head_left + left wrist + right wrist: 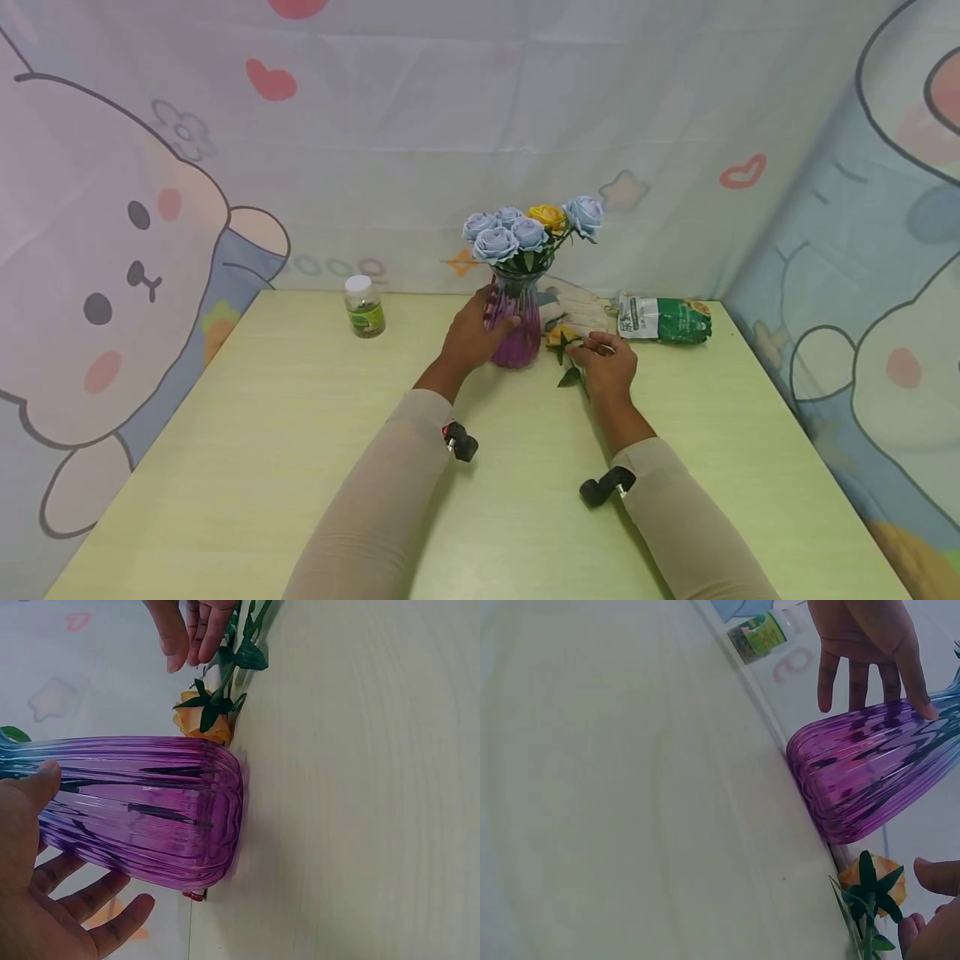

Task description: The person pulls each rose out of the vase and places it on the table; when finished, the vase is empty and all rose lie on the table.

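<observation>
A ribbed glass vase (517, 337), purple at the base and bluish at the neck, stands upright on the table. Several pale blue roses (497, 244) and a yellow rose (547, 218) fill its top. My left hand (471, 335) holds the vase from the left, thumb across its front and fingers round the far side. Just right of the vase base lies another yellow rose (202, 716), with a green leafy stem. Beside that stem hovers my right hand (609, 367), its thumb and fingers apart in the left wrist view, with nothing visible between them.
Behind the vase lies a pale glove (577, 307). A green and white packet (663, 320) rests near the back right edge of the table (300, 467). To the left stands a small white-capped jar (364, 310). A printed cloth (420, 108) hangs behind.
</observation>
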Demonstrator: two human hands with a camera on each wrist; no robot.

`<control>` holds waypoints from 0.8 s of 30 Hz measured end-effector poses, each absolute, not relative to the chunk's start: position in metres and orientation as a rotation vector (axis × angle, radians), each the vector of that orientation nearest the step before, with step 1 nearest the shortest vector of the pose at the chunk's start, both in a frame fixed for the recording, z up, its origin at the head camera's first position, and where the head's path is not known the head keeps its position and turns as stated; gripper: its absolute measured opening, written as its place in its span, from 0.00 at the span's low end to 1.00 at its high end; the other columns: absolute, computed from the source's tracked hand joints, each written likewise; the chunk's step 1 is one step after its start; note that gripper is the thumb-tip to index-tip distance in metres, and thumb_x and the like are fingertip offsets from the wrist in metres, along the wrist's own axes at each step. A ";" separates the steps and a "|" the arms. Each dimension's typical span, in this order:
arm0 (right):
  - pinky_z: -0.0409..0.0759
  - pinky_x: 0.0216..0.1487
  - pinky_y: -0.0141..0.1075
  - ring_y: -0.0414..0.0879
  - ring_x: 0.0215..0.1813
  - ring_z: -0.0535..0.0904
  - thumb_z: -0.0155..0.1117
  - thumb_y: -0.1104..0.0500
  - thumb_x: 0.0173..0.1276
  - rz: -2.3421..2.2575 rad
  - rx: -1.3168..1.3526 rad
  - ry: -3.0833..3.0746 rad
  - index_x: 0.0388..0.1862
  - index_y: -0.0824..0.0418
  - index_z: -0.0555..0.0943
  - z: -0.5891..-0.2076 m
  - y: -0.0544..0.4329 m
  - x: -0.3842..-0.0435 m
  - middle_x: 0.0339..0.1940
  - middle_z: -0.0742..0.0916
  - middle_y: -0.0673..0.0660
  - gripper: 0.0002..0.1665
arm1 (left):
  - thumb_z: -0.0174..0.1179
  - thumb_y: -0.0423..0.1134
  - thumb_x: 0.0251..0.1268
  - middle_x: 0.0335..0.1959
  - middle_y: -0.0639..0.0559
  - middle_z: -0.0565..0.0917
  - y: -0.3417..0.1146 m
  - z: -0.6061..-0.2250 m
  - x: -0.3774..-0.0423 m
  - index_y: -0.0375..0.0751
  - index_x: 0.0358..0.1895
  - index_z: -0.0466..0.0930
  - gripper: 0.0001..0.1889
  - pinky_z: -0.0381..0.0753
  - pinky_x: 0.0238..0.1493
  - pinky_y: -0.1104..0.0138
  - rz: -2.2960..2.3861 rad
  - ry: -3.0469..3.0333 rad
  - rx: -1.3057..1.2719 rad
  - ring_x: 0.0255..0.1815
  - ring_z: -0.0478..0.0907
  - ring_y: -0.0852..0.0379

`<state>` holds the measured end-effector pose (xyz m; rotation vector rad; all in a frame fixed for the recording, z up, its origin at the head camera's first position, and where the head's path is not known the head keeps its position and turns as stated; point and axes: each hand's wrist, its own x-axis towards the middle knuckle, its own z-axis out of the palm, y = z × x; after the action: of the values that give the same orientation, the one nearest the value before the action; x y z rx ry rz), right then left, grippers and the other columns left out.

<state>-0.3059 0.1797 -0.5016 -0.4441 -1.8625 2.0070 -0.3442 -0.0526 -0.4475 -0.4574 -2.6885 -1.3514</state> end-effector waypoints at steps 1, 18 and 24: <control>0.84 0.39 0.22 0.41 0.46 0.81 0.80 0.71 0.63 2.003 -0.442 -1.867 0.62 0.73 0.81 -0.502 0.179 -0.306 0.49 0.86 0.58 0.29 | 0.62 0.58 0.81 0.82 0.41 0.74 -0.053 -0.447 -0.344 0.50 0.88 0.56 0.42 0.76 0.80 0.42 -1.352 -2.687 -0.456 0.79 0.76 0.37; 0.80 0.39 0.29 0.45 0.46 0.77 0.80 0.67 0.66 1.775 -0.398 -2.364 0.62 0.71 0.86 -0.489 0.197 -0.290 0.51 0.85 0.62 0.25 | 0.64 0.59 0.77 0.83 0.40 0.72 -0.049 -0.450 -0.347 0.47 0.88 0.55 0.46 0.71 0.84 0.42 -1.354 -2.667 -0.453 0.83 0.71 0.37; 0.80 0.45 0.33 0.49 0.52 0.79 0.80 0.65 0.68 1.798 -0.346 -2.483 0.62 0.70 0.87 -0.493 0.207 -0.287 0.57 0.85 0.63 0.24 | 0.73 0.56 0.69 0.87 0.40 0.67 -0.044 -0.450 -0.351 0.46 0.91 0.50 0.55 0.66 0.87 0.43 -1.440 -2.597 -0.494 0.87 0.65 0.36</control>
<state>-0.2875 0.2070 -0.4935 -0.3461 -2.4831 1.7976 -0.3508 -0.0436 -0.4502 -0.4942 -2.5971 -1.4404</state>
